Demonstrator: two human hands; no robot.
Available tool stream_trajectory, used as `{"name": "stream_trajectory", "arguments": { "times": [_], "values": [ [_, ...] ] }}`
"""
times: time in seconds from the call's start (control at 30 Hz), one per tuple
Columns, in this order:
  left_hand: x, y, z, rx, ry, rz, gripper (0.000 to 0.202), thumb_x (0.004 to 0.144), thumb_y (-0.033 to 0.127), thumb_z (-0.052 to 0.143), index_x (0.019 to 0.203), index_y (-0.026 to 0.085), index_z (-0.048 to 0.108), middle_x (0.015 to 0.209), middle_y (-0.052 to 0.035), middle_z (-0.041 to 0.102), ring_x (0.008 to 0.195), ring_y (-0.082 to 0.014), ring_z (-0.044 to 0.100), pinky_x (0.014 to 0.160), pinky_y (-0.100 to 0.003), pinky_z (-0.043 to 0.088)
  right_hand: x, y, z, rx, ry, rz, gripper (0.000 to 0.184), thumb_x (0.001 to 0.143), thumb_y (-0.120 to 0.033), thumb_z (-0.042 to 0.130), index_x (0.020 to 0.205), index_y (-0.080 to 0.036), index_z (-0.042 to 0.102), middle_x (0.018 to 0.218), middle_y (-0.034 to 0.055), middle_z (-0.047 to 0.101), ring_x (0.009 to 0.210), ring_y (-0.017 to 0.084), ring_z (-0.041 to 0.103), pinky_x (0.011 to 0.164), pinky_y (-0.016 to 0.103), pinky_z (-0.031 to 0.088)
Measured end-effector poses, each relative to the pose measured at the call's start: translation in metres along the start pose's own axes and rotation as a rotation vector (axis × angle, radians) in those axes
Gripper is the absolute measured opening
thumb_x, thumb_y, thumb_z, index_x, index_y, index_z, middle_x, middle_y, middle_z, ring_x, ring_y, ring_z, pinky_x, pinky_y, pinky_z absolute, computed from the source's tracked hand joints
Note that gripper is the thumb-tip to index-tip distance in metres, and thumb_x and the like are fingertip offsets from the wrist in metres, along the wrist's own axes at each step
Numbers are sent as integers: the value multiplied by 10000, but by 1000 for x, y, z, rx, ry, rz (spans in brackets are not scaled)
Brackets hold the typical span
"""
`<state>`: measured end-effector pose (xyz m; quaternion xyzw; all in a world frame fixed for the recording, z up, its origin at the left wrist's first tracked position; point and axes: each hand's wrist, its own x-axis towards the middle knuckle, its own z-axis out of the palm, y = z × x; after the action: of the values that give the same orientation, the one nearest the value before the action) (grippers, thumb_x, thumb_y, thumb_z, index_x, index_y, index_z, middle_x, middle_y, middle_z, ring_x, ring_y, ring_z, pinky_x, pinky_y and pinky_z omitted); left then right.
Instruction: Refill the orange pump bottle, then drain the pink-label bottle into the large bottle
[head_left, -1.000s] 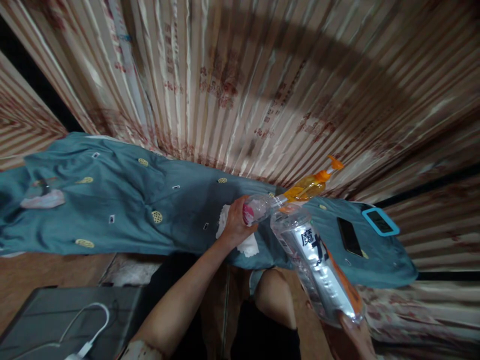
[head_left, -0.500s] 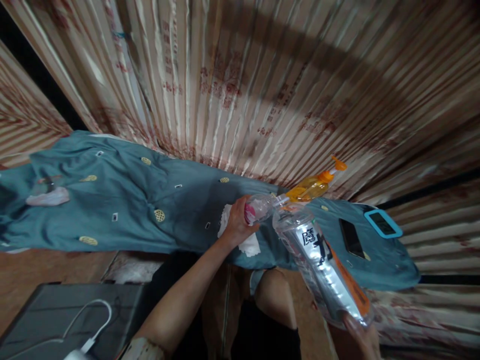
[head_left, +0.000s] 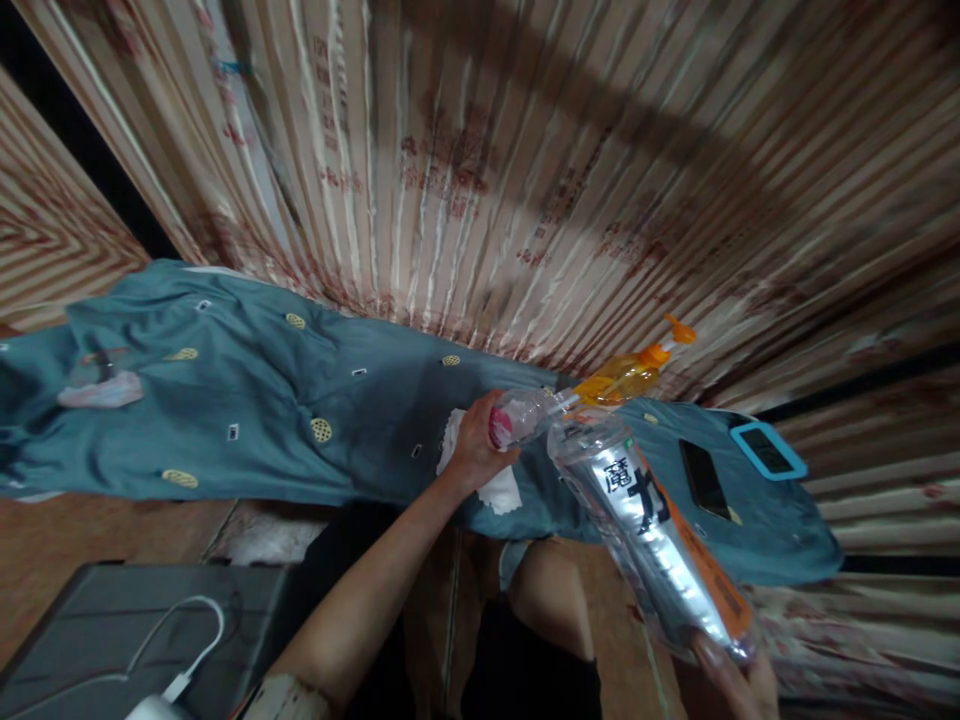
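Observation:
My left hand (head_left: 480, 445) is wrapped around a small clear plastic bottle (head_left: 521, 415) with a pink patch, tilted with its neck toward the right. In my right hand (head_left: 733, 672) is the base end of a large clear bottle (head_left: 637, 520) with a silver and orange label; it leans so its upper end points up and left, close to the small bottle's neck. Whether the two bottles touch, I cannot tell. Just behind them stands a pump bottle (head_left: 619, 378) of yellow liquid with an orange pump head. A white tissue (head_left: 501, 492) lies beneath my left hand.
A teal patterned cloth (head_left: 390, 420) covers the long surface. On it, at right, are a black phone (head_left: 705, 480) and a blue-framed device (head_left: 769, 449); a clear and pinkish item (head_left: 101, 388) lies far left. Lower left, a white cable (head_left: 210, 625) rests on a grey box (head_left: 75, 620).
The large bottle and my right hand have shifted slightly right and down. My left hand keeps its hold on the small bottle, almost unmoved.

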<state>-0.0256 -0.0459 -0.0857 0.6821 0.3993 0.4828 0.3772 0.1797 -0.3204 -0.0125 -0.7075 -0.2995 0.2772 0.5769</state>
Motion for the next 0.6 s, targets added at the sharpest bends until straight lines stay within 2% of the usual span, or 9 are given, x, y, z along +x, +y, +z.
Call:
{"name": "stream_trajectory", "arguments": {
  "times": [0.13, 0.33, 0.6],
  "values": [
    [1, 2, -2, -21, -25, -28, 884, 661, 199, 888, 1472, 209, 536, 1475, -151, 691, 1389, -370, 658, 1234, -556, 506, 3, 4, -2, -105, -6, -138, 909, 906, -539, 725, 1699, -228, 406, 1476, 189, 667, 1313, 437, 684, 1048, 608, 588],
    [3, 4, -3, -30, -39, -27, 866, 658, 188, 856, 1458, 212, 527, 1457, -143, 703, 1378, -362, 666, 1238, -554, 502, 7, 5, -6, -119, 25, -117, 934, 853, -583, 763, 1669, -249, 454, 1589, 166, 580, 1482, 478, 542, 1185, 660, 473],
    [3, 6, -3, -33, -49, -41, 879, 647, 176, 835, 1459, 202, 502, 1506, -163, 671, 1413, -368, 644, 1249, -555, 489, 4, 5, -6, -150, 4, -131, 900, 911, -608, 707, 1683, -246, 418, 1610, 166, 560, 1482, 452, 555, 1205, 652, 456]
  ]
}}
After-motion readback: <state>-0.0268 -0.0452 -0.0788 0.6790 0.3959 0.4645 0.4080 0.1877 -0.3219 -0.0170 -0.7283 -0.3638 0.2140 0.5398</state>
